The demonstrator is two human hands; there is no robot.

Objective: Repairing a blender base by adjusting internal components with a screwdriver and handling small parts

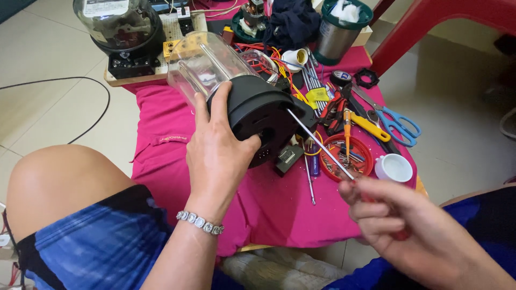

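My left hand (220, 153) grips the black base of a clear blender jar (207, 64), which lies tilted with its underside (263, 121) facing me. My right hand (414, 231) is closed on the red handle of a long screwdriver (320, 142). The shaft's tip rests against the black base near its right edge. A silver bracelet (200, 222) circles my left wrist.
A pink cloth (161, 156) covers a low table. On it lie a red dish of screws (345, 156), a white cap (394, 167), blue-handled scissors (398, 126), a yellow screwdriver (371, 127), pliers, loose wires, a metal can (338, 32) and a glass-domed meter (121, 27).
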